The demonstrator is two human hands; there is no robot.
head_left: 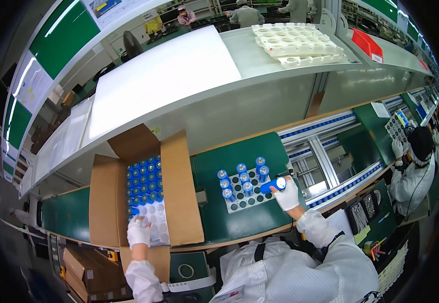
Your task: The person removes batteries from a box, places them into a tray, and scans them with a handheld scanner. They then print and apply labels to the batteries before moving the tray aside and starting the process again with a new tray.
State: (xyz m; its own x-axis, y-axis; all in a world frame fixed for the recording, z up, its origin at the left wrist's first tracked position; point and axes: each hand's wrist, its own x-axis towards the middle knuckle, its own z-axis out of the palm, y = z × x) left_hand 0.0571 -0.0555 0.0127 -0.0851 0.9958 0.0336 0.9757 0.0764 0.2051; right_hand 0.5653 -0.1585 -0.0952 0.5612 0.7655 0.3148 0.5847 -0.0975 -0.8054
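My right hand (288,196), in a white glove, grips a blue cylindrical battery cell (270,187), tilted onto its side above the right end of a white holder with round holes (237,206). Several blue cells (248,188) stand upright in that holder, and other holes show no cell. Over on the left, my gloved left hand (139,231) reaches into an open cardboard box (181,202). Its fingers are curled at a blue cell (134,210) beside the packed rows (144,177). A white divider with round pockets (157,224) lies at the box's near end.
The holder rests on a green work mat (214,227). A roller conveyor (325,166) runs to the right, where a co-worker (416,171) sits. Above stands a shelf with a bright white panel (164,76), stacked cream trays (297,43) and a red bin (366,45).
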